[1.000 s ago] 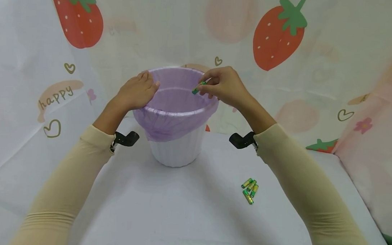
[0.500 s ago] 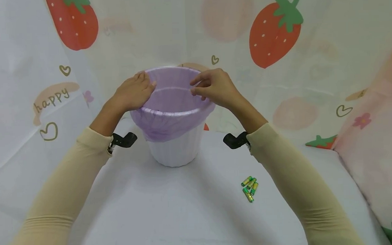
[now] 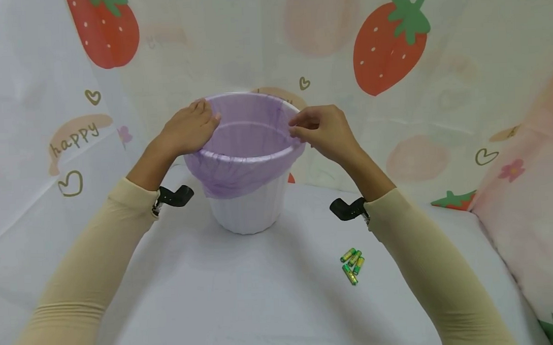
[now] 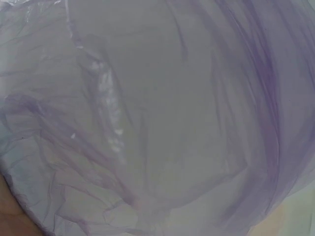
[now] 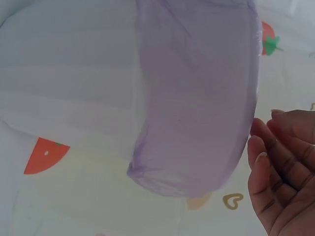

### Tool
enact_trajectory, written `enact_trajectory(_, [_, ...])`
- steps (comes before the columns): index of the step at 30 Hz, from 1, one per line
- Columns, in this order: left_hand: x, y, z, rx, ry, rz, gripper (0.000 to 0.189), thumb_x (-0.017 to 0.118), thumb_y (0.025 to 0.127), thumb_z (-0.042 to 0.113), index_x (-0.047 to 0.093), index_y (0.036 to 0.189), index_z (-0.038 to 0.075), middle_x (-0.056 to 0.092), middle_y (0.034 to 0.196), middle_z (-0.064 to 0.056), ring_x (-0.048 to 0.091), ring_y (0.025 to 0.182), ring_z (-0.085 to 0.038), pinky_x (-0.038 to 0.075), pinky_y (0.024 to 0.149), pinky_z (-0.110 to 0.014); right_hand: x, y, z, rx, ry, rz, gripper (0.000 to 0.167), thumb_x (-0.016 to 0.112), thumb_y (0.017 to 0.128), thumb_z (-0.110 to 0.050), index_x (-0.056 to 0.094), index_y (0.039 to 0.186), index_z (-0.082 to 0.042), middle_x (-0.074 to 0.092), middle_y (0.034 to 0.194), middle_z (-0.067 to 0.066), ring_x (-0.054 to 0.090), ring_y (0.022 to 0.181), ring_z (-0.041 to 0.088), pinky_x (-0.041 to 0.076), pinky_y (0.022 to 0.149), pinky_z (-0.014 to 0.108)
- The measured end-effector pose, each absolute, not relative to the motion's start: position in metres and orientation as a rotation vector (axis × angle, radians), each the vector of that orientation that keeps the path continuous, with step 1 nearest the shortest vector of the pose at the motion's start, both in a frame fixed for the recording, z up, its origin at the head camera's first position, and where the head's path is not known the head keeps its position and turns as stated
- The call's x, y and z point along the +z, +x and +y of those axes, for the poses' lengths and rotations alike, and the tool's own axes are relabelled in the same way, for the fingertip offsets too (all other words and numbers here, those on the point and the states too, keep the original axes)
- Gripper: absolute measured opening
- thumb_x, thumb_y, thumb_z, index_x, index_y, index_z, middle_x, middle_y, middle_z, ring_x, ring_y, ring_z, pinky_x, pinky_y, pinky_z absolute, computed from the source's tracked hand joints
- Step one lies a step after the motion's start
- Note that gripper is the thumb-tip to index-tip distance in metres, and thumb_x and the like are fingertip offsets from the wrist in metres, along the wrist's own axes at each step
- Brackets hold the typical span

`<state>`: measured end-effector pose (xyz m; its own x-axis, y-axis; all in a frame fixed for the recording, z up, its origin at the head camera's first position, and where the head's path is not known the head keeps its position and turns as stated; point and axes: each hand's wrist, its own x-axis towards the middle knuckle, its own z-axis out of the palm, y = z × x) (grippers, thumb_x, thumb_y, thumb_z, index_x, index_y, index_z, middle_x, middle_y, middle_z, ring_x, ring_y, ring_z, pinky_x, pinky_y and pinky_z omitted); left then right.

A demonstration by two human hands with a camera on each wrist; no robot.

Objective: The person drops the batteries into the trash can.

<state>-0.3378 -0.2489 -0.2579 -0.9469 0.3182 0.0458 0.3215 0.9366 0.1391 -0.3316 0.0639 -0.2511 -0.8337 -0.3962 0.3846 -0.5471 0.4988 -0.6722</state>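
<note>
At left, the left hand (image 3: 188, 129) rests with extended fingers on the rim of the white bin (image 3: 246, 216), over its purple liner (image 3: 245, 179). Next, the right hand (image 3: 327, 130) is at the right rim, fingers loosely bent, thumb slightly apart; whether it touches, I cannot tell. Four green-yellow batteries (image 3: 355, 259) lie nearer the person, below this hand, on the white table (image 3: 244, 295).

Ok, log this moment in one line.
left hand: on rim of purple-lined bin; right hand: at rim, visibly empty; green-yellow batteries: four, on tabletop
</note>
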Motion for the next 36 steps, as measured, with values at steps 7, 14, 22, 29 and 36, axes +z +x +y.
enact_trajectory(7, [-0.258,-0.338,-0.25,-0.223,-0.509,-3.067,0.07,0.009,0.11,0.036,0.004,0.152,-0.02,0.002,0.162,-0.037,-0.001,0.153,-0.045,0.002,0.125,-0.052,-0.26,-0.32,0.081,1.259,0.775,-2.507,0.016,0.074,0.093,-0.018,0.078,0.105,-0.006,0.074,0.09,0.005,0.067,0.077,0.018,0.056,0.065,0.028])
enact_trajectory(14, [-0.257,-0.338,-0.251,-0.211,-0.516,-3.057,0.069,0.01,0.11,0.035,0.006,0.152,-0.02,0.004,0.162,-0.037,0.001,0.153,-0.046,0.003,0.125,-0.051,-0.277,-0.305,0.099,1.26,0.754,-2.457,0.016,0.075,0.094,-0.017,0.077,0.105,-0.006,0.073,0.088,0.007,0.065,0.076,0.02,0.056,0.063,0.024])
enact_trajectory(22, [-0.257,-0.336,-0.251,-0.227,-0.511,-3.059,0.07,0.009,0.11,0.036,0.005,0.152,-0.02,0.003,0.161,-0.037,0.001,0.153,-0.046,0.003,0.125,-0.052,-0.304,-0.283,0.116,1.256,0.729,-2.483,0.015,0.075,0.093,-0.017,0.077,0.104,-0.006,0.075,0.091,0.006,0.067,0.078,0.02,0.056,0.062,0.024])
enact_trajectory(29, [-0.257,-0.334,-0.251,-0.236,-0.5,-3.063,0.07,0.009,0.11,0.036,0.005,0.152,-0.02,0.003,0.162,-0.037,0.001,0.153,-0.046,0.003,0.125,-0.053,-0.328,-0.264,0.131,1.249,0.671,-2.531,0.015,0.074,0.095,-0.021,0.077,0.105,-0.01,0.075,0.09,0.003,0.068,0.079,0.022,0.056,0.063,0.027])
enact_trajectory(36, [-0.257,-0.335,-0.251,-0.25,-0.501,-3.057,0.07,0.01,0.11,0.036,0.006,0.152,-0.02,0.003,0.162,-0.036,0.001,0.153,-0.045,0.003,0.125,-0.052,-0.358,-0.248,0.146,1.323,0.567,-2.567,0.018,0.075,0.094,-0.024,0.076,0.105,-0.01,0.075,0.089,0.002,0.068,0.076,0.02,0.058,0.064,0.026])
